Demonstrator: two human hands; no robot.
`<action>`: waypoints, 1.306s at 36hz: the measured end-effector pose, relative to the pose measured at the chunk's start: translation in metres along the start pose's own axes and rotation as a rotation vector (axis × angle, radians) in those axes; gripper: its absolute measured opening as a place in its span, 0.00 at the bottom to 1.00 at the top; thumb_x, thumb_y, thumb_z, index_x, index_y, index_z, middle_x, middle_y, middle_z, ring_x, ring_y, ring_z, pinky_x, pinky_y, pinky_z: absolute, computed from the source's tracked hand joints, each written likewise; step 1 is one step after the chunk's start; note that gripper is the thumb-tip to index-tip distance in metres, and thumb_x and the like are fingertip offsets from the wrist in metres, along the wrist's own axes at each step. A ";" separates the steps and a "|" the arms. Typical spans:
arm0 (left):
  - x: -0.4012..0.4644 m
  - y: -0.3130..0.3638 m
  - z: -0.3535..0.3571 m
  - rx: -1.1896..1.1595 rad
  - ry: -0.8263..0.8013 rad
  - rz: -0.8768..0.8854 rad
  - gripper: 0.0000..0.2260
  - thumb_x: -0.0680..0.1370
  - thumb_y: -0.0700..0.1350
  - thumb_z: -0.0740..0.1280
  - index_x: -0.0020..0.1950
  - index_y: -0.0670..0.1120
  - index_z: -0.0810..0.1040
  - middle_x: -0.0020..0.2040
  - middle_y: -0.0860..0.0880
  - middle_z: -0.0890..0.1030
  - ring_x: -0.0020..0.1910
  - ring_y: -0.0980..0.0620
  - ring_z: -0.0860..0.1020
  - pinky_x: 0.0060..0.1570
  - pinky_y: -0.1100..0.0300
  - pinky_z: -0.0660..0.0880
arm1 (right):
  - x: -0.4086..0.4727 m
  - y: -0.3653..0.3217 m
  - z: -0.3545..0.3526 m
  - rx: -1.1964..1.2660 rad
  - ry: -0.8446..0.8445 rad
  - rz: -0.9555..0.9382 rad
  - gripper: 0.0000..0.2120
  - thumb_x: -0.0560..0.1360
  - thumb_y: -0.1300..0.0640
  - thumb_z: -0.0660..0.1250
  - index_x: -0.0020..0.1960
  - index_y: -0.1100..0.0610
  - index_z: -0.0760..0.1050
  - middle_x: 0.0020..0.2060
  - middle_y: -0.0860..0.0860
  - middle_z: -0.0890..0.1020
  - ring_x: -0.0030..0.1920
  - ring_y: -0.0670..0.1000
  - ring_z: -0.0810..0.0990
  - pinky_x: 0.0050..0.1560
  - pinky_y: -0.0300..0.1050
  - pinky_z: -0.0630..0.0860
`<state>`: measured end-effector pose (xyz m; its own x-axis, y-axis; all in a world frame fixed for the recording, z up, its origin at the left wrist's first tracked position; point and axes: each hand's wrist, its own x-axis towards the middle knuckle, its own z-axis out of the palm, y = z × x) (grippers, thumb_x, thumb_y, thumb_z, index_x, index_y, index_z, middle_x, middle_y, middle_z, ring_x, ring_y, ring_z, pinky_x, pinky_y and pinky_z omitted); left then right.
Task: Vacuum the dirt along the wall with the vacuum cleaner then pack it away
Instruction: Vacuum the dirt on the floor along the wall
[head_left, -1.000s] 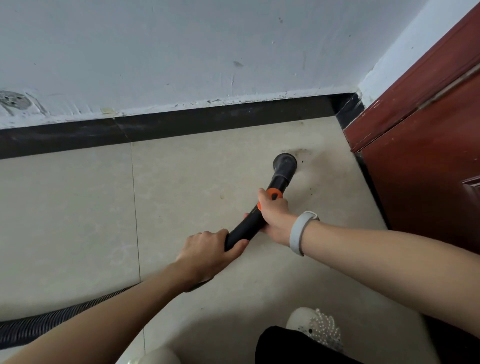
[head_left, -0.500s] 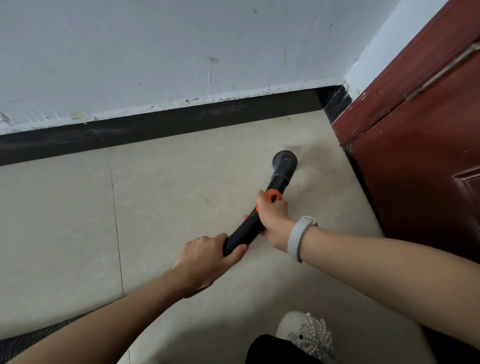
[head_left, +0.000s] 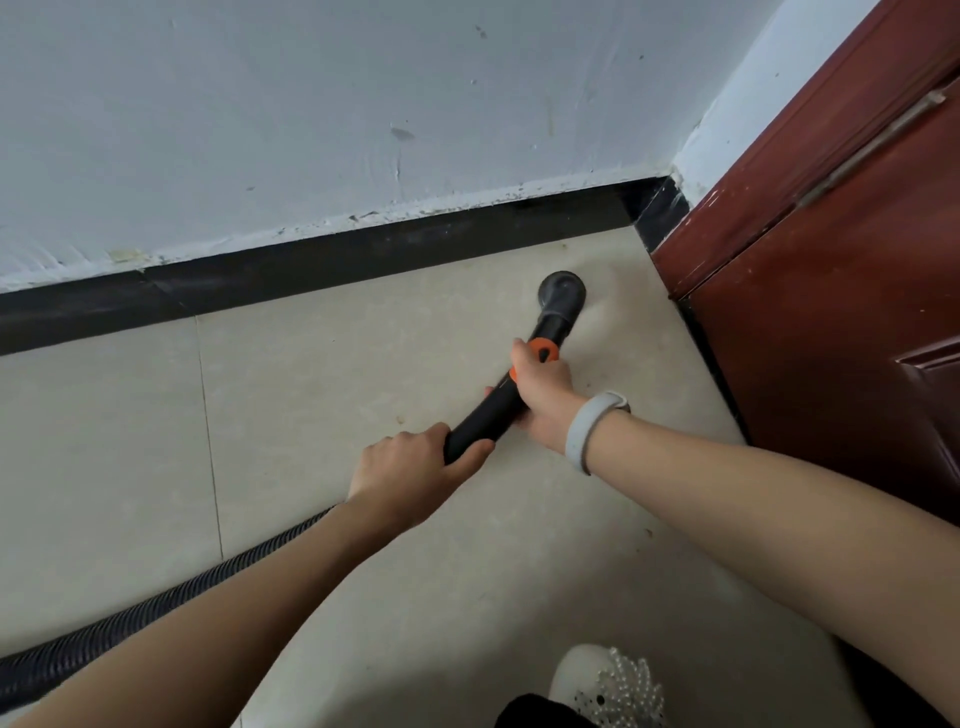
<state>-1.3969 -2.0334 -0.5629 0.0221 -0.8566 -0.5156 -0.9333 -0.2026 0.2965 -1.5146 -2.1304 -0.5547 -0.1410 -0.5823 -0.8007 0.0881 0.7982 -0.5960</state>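
Both hands grasp the black vacuum wand (head_left: 493, 415), the left hand (head_left: 415, 467) at its rear to steer and the right hand (head_left: 540, 384) near the orange collar (head_left: 543, 349) to press the nozzle (head_left: 562, 292) onto the floor (head_left: 322, 395) near the baseboard (head_left: 363, 260).

Beige tiled floor (head_left: 322, 415); round black nozzle (head_left: 562, 295) on it near the corner; ribbed hose (head_left: 130, 618) along it

Nozzle (head_left: 562, 292) on floor (head_left: 322, 395) between wall (head_left: 311, 130) and door (head_left: 841, 322)
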 end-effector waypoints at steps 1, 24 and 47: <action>-0.004 -0.004 0.003 0.000 0.008 -0.002 0.23 0.76 0.68 0.50 0.45 0.50 0.69 0.38 0.50 0.76 0.40 0.46 0.76 0.41 0.55 0.69 | -0.002 0.004 0.003 -0.005 -0.019 0.004 0.22 0.78 0.52 0.64 0.68 0.59 0.61 0.44 0.55 0.73 0.36 0.54 0.80 0.45 0.52 0.82; -0.060 0.007 0.051 0.150 -0.232 0.377 0.20 0.76 0.69 0.49 0.47 0.53 0.65 0.40 0.51 0.77 0.44 0.46 0.79 0.40 0.55 0.67 | -0.038 0.106 -0.081 0.069 0.202 0.160 0.25 0.78 0.50 0.65 0.69 0.58 0.59 0.57 0.61 0.77 0.53 0.61 0.80 0.54 0.59 0.79; -0.043 -0.021 -0.001 0.086 -0.106 0.213 0.21 0.77 0.67 0.50 0.45 0.52 0.69 0.34 0.53 0.73 0.35 0.50 0.74 0.35 0.55 0.66 | -0.041 0.044 -0.032 0.360 0.053 0.188 0.14 0.79 0.50 0.63 0.57 0.59 0.67 0.51 0.58 0.72 0.44 0.59 0.79 0.40 0.52 0.80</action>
<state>-1.3783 -1.9926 -0.5464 -0.2116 -0.8203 -0.5314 -0.9402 0.0223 0.3399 -1.5361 -2.0666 -0.5468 -0.1397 -0.4150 -0.8990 0.4555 0.7792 -0.4305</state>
